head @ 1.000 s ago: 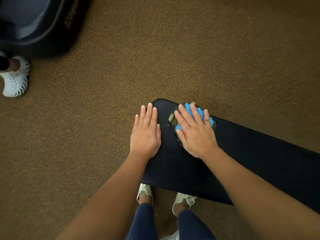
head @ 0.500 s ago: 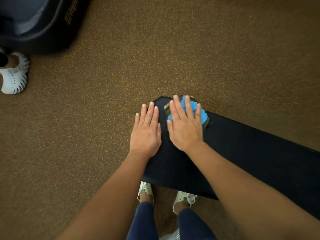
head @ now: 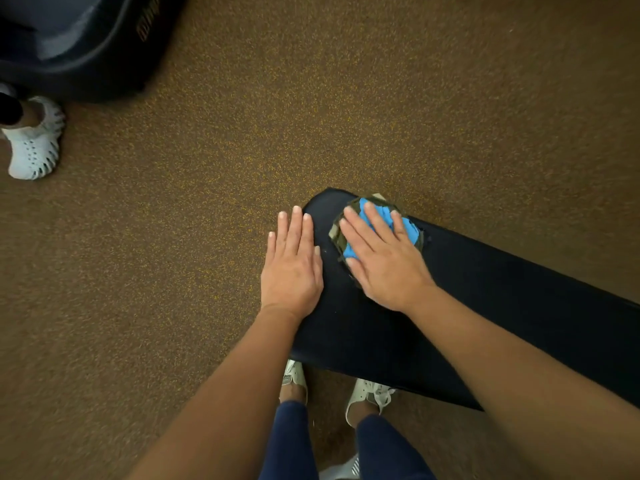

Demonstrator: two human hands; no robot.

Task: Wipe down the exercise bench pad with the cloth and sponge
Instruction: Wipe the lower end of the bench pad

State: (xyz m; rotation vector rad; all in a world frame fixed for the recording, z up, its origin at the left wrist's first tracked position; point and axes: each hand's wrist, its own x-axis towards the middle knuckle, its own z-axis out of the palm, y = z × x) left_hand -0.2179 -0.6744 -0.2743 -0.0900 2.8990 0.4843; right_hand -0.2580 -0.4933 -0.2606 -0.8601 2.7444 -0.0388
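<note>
A long dark navy bench pad [head: 502, 317] runs from the middle of the view to the right edge. Near its far left end lies a blue cloth [head: 381, 216] bunched over a green, camouflage-patterned sponge [head: 338, 233]. My right hand [head: 384, 258] presses flat on them with straight fingers. My left hand [head: 292, 268] rests flat with straight fingers on the pad's left edge, a little apart from the sponge.
Brown speckled floor [head: 311, 98] surrounds the pad. My two feet in pale sneakers [head: 294, 379] stand under the pad's near edge. Another person's white shoe [head: 34, 143] is at the far left, beside a dark machine base [head: 86, 46] in the top left corner.
My right hand slid the cloth and sponge left toward the pad's end, then back a little to the right. My left hand stayed in place.
</note>
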